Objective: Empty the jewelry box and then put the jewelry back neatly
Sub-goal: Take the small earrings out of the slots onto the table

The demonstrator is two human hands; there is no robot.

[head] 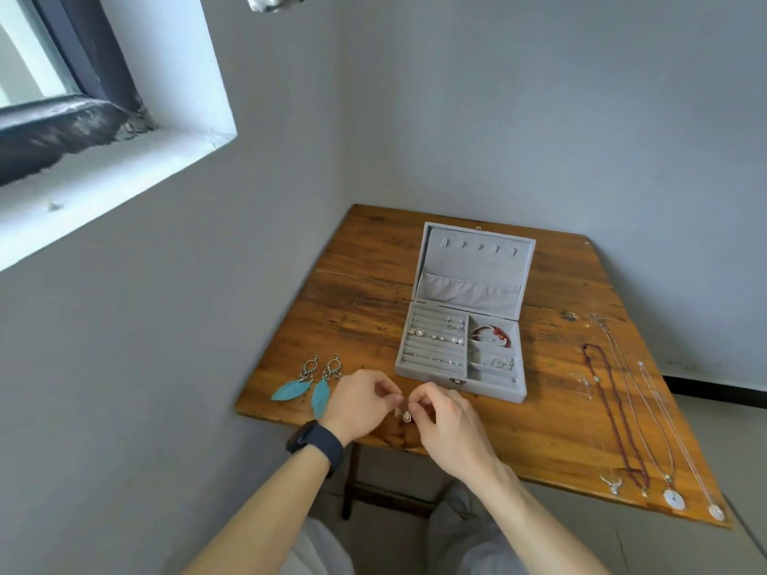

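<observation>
An open grey jewelry box [419, 369] stands on the wooden table [539, 408], its lid upright. Inside lie pearl earrings [436, 336] in the ring rolls, a red bead bracelet [492, 334] and a silver piece [502, 363] in the right compartments. In front of the box, my left hand [359, 402] and my right hand [444, 421] each pinch a small drop earring [406, 416] just above the table's near edge. Two blue feather earrings [309, 383] lie left of my hands.
Several necklaces [622, 412] lie stretched out in a row on the table's right side, pendants toward the near edge. Grey walls close in behind and to the left, with a window sill at upper left. My knees are below the table edge.
</observation>
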